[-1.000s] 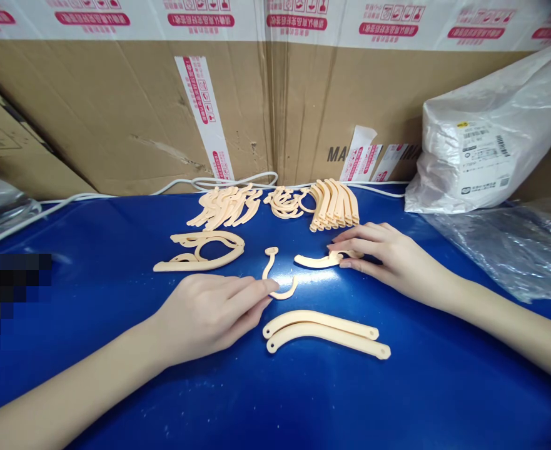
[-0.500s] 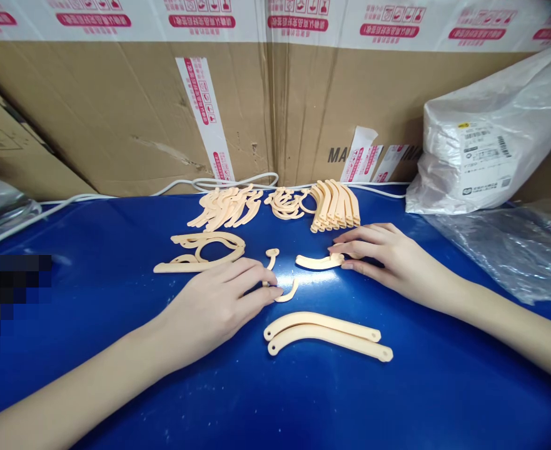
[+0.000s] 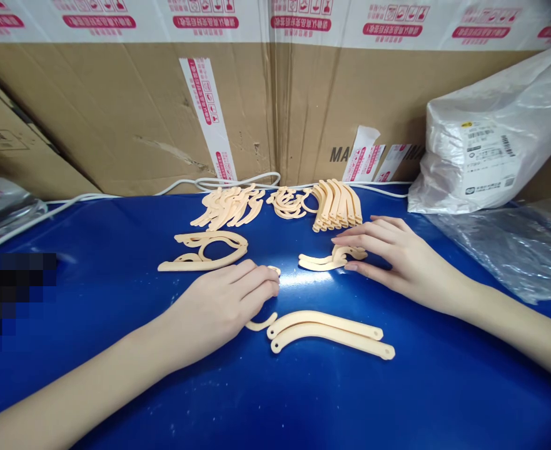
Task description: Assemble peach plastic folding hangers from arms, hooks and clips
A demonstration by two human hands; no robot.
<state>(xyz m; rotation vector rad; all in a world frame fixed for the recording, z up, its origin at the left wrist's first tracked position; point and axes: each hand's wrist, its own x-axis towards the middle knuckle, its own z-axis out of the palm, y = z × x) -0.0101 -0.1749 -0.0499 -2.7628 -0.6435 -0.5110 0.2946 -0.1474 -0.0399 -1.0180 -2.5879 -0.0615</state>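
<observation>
My left hand (image 3: 235, 297) is closed, its fingertips pinched over a beige hook-shaped plastic piece. One round end (image 3: 274, 270) of this piece shows above the fingers, and a curved end (image 3: 262, 323) shows below; its middle is hidden. My right hand (image 3: 392, 253) is open, with thumb and fingers apart around short curved beige pieces (image 3: 322, 262), which lie on the table. Two long curved arms (image 3: 331, 334) with holes at their ends lie side by side in front. An assembled folded hanger (image 3: 209, 252) lies beyond my left hand.
At the back of the blue table (image 3: 303, 400) are piles of short curved pieces (image 3: 231, 206), hooks (image 3: 288, 203) and long arms (image 3: 338, 205). White cable (image 3: 172, 187) runs along cardboard boxes (image 3: 129, 119). A plastic-wrapped parcel (image 3: 472, 150) and clear plastic sheet (image 3: 500, 244) lie right.
My left hand has drawn the hook nearer and turned it, its curved end swinging leftward. My right fingers have spread, and the short pieces beneath them now show more fully.
</observation>
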